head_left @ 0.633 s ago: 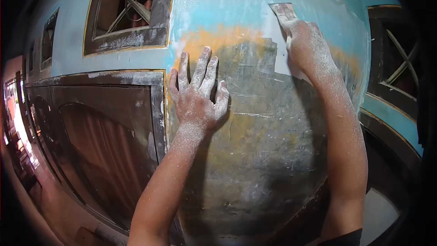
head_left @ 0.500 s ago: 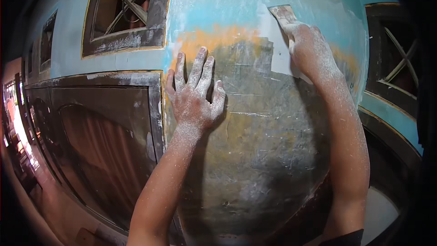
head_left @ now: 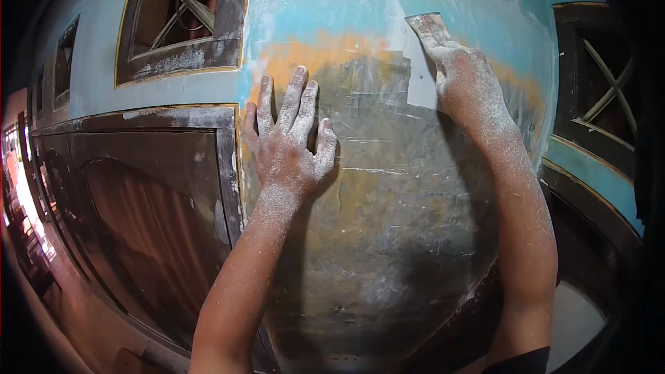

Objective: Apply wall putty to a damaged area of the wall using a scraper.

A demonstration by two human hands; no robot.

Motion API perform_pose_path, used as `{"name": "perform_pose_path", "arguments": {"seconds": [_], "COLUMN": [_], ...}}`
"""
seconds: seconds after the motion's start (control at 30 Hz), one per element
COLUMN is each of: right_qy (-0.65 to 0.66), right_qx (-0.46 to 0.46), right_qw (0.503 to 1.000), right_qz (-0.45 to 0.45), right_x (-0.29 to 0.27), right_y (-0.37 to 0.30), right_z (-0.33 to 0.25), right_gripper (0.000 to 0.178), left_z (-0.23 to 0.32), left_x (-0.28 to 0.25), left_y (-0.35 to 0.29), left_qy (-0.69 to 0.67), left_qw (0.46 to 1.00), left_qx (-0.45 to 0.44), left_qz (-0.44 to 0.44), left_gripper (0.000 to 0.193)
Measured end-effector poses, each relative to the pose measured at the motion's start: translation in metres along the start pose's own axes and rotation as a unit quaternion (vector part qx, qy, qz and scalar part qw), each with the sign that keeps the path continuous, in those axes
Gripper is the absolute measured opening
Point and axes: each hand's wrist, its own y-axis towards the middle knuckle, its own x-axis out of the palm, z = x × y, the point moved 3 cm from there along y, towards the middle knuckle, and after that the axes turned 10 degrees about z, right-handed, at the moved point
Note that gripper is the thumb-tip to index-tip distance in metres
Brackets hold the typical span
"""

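A putty knife point(head_left: 426, 26) is gripped in my right hand point(head_left: 471, 86), its wide blade edge up against the pale blue upper part of the wall point(head_left: 374, 235). Just below and left of the blade lies a white patch point(head_left: 420, 83) on the wall. My left hand point(head_left: 287, 138) rests flat on the wall with its fingers spread, holding nothing, near the door frame corner. White dust coats both hands and forearms. Under the blue runs an orange band point(head_left: 332, 45), and below it the surface is worn grey-brown with scratches.
At the left stand a dark wooden door with a curtain point(head_left: 149, 201) and, above it, a framed opening with crossed slats point(head_left: 187, 14). Another crossed-slat frame point(head_left: 603, 83) is at the right. A bright doorway point(head_left: 28, 187) shows at the far left.
The putty knife has shifted slightly down the wall in my right hand. My left hand stays pressed on the wall. The whole view has drifted a little.
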Motion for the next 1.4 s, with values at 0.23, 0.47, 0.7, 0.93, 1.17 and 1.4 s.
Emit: {"name": "perform_pose_path", "arguments": {"seconds": [0.23, 0.47, 0.7, 0.93, 1.17, 1.4], "right_qy": [-0.016, -0.047, -0.036, -0.046, 0.019, 0.068], "right_qx": [0.028, 0.070, 0.075, 0.081, 0.061, 0.060], "right_qw": [0.999, 0.992, 0.993, 0.992, 0.997, 0.995], "right_qz": [-0.039, -0.090, -0.082, -0.083, 0.034, 0.048], "right_x": [0.000, -0.005, 0.006, -0.003, -0.032, -0.033], "right_y": [0.007, 0.002, 0.005, 0.026, 0.011, -0.093], "right_z": [-0.010, -0.020, -0.029, -0.024, 0.014, 0.069], "right_gripper": [0.031, 0.030, 0.028, 0.032, 0.044, 0.046], "left_z": [-0.002, -0.002, -0.006, -0.002, -0.004, -0.001], "left_x": [0.003, 0.005, 0.002, 0.003, -0.001, -0.002], "left_y": [-0.002, -0.004, -0.005, -0.002, -0.001, 0.000], "left_qy": [0.003, 0.008, 0.009, 0.001, 0.003, 0.010], "left_qw": [1.000, 1.000, 1.000, 1.000, 1.000, 1.000], "left_qx": [0.001, -0.001, -0.005, -0.001, 0.005, 0.008], "left_qz": [0.001, -0.002, -0.011, -0.006, -0.003, -0.001], "left_gripper": [0.059, 0.058, 0.059, 0.058, 0.057, 0.055]}}
